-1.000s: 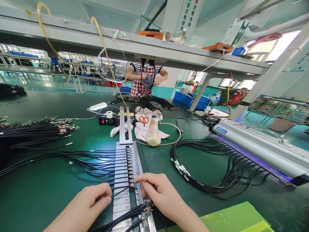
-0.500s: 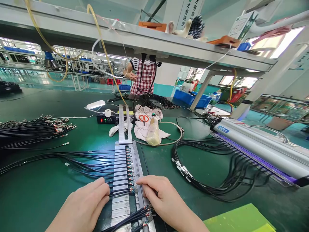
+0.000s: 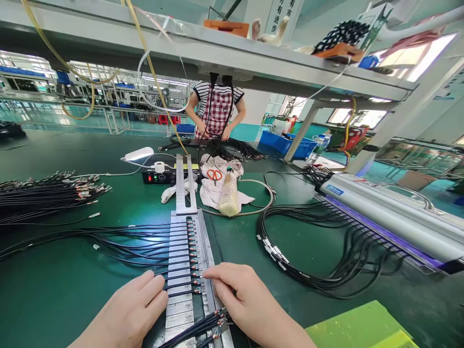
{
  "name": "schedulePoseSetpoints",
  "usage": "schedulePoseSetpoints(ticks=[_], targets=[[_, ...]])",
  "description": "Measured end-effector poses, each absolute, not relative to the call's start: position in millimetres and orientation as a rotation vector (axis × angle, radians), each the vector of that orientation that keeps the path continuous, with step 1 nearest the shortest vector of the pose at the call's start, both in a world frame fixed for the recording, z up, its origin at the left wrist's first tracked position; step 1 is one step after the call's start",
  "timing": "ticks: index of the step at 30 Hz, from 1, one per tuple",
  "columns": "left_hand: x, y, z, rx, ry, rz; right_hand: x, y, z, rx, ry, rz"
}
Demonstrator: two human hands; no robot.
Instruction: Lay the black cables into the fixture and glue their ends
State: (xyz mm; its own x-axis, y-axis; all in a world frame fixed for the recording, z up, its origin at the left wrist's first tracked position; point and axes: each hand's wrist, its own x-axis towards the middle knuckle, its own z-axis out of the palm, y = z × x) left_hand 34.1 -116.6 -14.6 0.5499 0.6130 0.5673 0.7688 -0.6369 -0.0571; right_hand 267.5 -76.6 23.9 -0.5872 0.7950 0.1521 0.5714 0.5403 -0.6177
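Observation:
A slotted metal fixture (image 3: 180,309) holds a row of black cables (image 3: 179,244), their small connectors (image 3: 191,240) lined up along its right side. My left hand (image 3: 136,302) is at the fixture's left edge, fingertips closed on the black cables near the lower end of the row. From the right, my right hand (image 3: 242,297) reaches in with its index fingertip against a connector's metal end. Its other fingers are curled, and what they hold, if anything, is hidden. Below it, a loose bundle of cables (image 3: 195,328) lies across the fixture, connector ends under my right hand.
Cable piles (image 3: 47,198) lie left. A black control box (image 3: 159,176), red scissors (image 3: 214,175) on white cloth and a wrapped bottle (image 3: 229,195) stand behind. Right are coiled cables (image 3: 275,261), a long silver machine (image 3: 395,217) and a green sheet (image 3: 362,328). A co-worker (image 3: 217,108) stands opposite.
The lowest cables in the row now lie farther apart in their slots. My hands have barely moved. The co-worker now has both hands down at the far cables. The view has shifted slightly.

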Motion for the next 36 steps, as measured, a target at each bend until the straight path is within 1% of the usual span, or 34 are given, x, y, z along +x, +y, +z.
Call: schedulePoseSetpoints(ticks=[6,13,18,19,24,29,36], targets=[[37,-115,-18,-2.51,-1.187,-0.725,257,-82,21,-1.021,-2.607,0.622],[26,-119,-19,-2.444,-1.12,-0.715,246,-82,16,-1.101,-2.746,0.513],[16,-123,-6,-2.471,-1.058,-0.495,241,-81,17,-1.14,-2.775,0.55],[17,-123,-5,-2.483,-1.08,-0.496,241,-80,17,-1.146,-2.761,0.568],[26,-123,-11,-2.47,-1.281,-0.713,249,-75,15,-1.131,-2.609,0.715],[20,-126,-22,-2.446,-1.335,-0.551,252,-77,13,-1.1,-2.538,0.748],[19,-129,-22,-2.421,-1.205,-0.394,241,-85,14,-1.155,-2.713,0.532]])
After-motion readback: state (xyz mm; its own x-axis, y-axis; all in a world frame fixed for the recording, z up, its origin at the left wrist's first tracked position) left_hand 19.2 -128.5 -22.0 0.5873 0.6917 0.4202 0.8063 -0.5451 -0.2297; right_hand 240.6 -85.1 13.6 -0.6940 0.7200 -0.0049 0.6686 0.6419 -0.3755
